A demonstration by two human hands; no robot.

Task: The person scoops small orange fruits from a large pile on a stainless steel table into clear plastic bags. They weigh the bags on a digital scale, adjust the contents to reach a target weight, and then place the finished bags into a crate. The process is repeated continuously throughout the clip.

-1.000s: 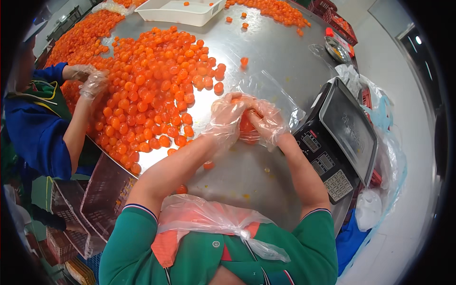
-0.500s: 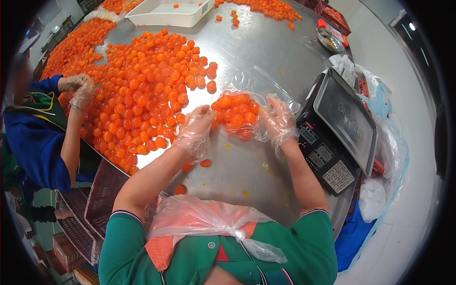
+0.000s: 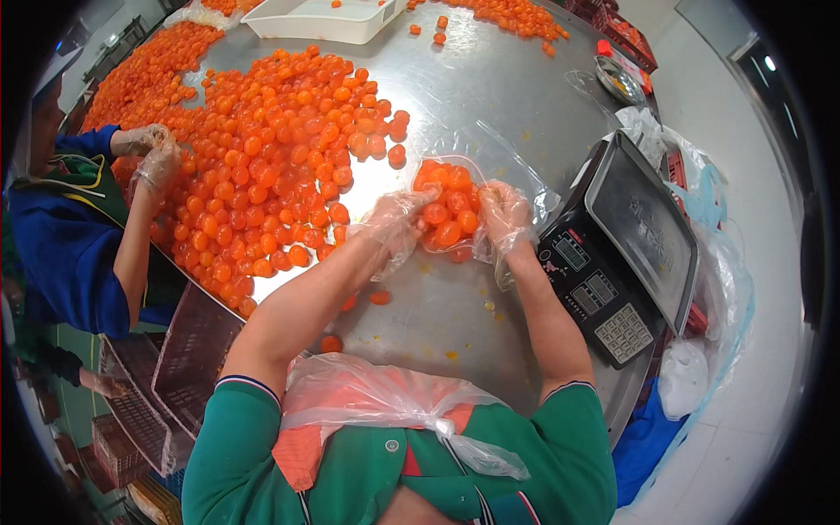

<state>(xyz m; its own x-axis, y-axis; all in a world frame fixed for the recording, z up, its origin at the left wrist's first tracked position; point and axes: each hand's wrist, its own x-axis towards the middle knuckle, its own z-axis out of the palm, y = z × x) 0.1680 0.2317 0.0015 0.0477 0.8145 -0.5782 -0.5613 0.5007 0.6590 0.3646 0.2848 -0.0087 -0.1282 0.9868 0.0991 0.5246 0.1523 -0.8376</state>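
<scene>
A clear plastic bag of glossy orange egg yolks sits on the metal table in front of me, bunched between my hands. My left hand, in a thin clear glove, closes on the bag's left side, its thumb against the yolks. Gloved the same way, my right hand pinches the bag's right edge; some of its fingertips are hidden in the film. A loose sheet of clear film spreads behind the bag. Left of my hands lies a large heap of loose yolks.
Close to my right forearm stands a black weighing scale with a metal pan. A white tray is at the far side, and a metal bowl at the far right. On the left a co-worker's gloved hands are over the heap.
My hands have come closer together, the left moving right. The yolks in the bag are now bunched into a taller, narrower cluster.
</scene>
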